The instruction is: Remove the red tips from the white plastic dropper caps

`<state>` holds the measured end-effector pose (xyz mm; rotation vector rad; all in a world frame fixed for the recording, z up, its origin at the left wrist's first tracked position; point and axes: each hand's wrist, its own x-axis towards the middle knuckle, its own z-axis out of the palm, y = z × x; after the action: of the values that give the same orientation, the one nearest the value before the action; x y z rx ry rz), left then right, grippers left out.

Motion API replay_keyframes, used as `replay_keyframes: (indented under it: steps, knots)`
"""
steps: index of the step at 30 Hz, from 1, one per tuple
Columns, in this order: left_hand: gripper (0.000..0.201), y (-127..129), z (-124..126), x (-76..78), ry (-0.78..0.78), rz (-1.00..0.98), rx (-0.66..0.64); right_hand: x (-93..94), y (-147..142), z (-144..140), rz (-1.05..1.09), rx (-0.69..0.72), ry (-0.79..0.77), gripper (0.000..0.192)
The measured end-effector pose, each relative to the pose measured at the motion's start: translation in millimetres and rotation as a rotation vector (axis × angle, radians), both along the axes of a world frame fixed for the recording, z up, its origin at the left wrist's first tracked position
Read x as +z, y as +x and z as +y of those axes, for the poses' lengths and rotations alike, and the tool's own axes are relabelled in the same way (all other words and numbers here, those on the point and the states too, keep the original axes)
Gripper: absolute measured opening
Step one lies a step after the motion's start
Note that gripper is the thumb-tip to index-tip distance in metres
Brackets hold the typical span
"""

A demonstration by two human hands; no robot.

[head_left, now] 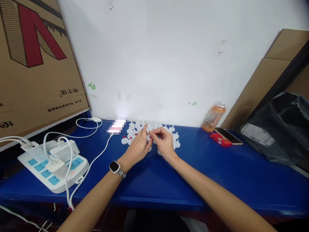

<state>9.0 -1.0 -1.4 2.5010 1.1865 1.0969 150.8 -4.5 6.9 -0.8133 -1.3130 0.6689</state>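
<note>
Your L hand point(139, 146) holds a sm. white pc. point(148, 138); your R hand point(165, 143) pinches at its red tip point(151, 137), w/ more white pcs. point(177, 144) nearby on blue tbl. point(205, 164)

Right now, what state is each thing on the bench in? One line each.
Left hand: at a white cap, index finger raised
Right hand: fingertips pinched on a red tip
Left-front caps: red-tipped
Right-side caps: no red showing
Watch: worn, screen dark
Power strip: chargers plugged in, red light on
Bottle: capped, orange liquid inside
Phone: screen dark
Pixelated device: cabled, details hidden
</note>
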Motion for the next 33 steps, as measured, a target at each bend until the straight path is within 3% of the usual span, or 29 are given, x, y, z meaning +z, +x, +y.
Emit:
replay_keyframes:
  steps: [3,6,8,10,15,21,28,33]
  knots:
    - [0.069,-4.5,2.6,0.9,-0.005,0.011,0.024,7.6,16.6,4.8,-0.116,-0.087,0.012,0.017]
    - [0.039,-10.4,4.0,4.2,-0.022,0.121,-0.013,12.3,37.9,7.5,-0.294,-0.218,0.029,0.015]
    - [0.022,-14.4,5.0,6.9,-0.05,0.192,-0.071,11.7,46.4,7.1,-0.421,-0.205,0.001,0.013]
    - [0.018,-18.7,7.1,9.3,-0.079,0.21,-0.109,9.0,47.2,5.7,-0.525,-0.127,-0.031,0.01]
    - [0.014,-30.0,13.9,13.1,-0.148,0.192,-0.089,2.3,33.7,4.9,-0.803,0.003,0.013,0.008]
    - [0.015,-36.5,10.8,17.8,-0.17,0.168,-0.045,9.4,36.1,11.5,-1.007,-0.046,0.017,0.004]
    - [0.021,-39.5,12.2,22.8,-0.031,0.084,0.04,36.1,24.4,61.1,-1.192,-0.183,-0.086,0.018]
    - [0.021,-39.5,15.0,21.0,-0.008,0.097,0.059,29.1,9.1,83.4,-1.302,-0.16,-0.181,0.016]
